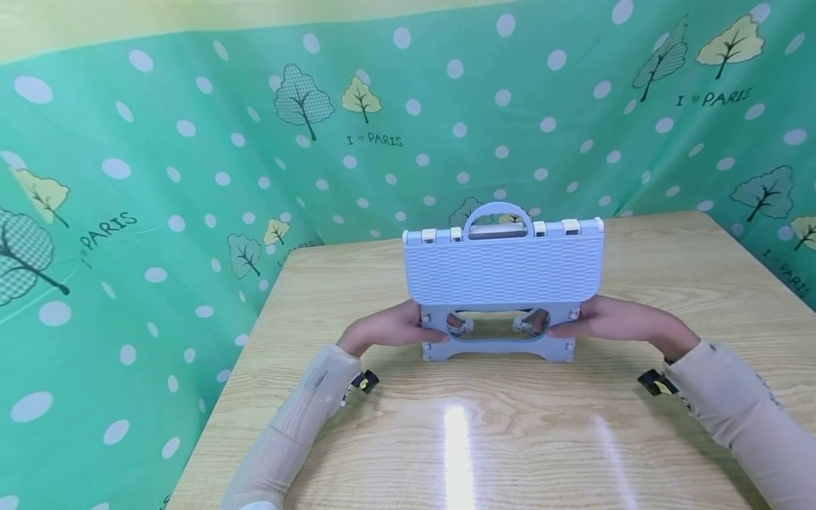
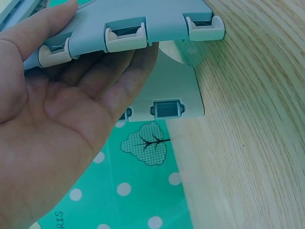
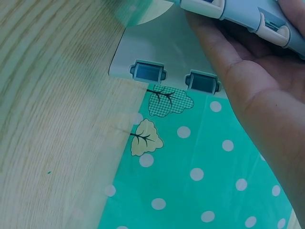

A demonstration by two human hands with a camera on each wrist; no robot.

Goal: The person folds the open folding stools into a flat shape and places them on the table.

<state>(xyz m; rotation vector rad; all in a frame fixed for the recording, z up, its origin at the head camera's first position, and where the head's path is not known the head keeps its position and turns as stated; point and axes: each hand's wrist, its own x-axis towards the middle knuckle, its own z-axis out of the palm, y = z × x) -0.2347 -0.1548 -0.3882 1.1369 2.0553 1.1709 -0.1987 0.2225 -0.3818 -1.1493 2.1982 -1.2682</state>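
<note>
A light blue plastic folding step stool [image 1: 503, 273] stands partly unfolded on the table in the head view. Its textured top is tilted toward me, with a carry handle [image 1: 497, 207] arching up at the far edge. My left hand [image 1: 398, 326] grips the left side of the near leg panel, thumb in front and fingers behind. On the opposite side, my right hand [image 1: 615, 319] holds the same panel likewise. White hinge pieces [image 2: 126, 38] line the panel edge in the left wrist view. A second leg panel [image 3: 157, 45] shows beyond the fingers in the right wrist view.
The wood-grain table [image 1: 510, 425] extends around the stool on all sides. A green dotted cloth [image 1: 382, 142] with tree prints hangs behind it and along the left. Dark wrist devices [image 1: 366, 381] sit below both wrists, close over the tabletop.
</note>
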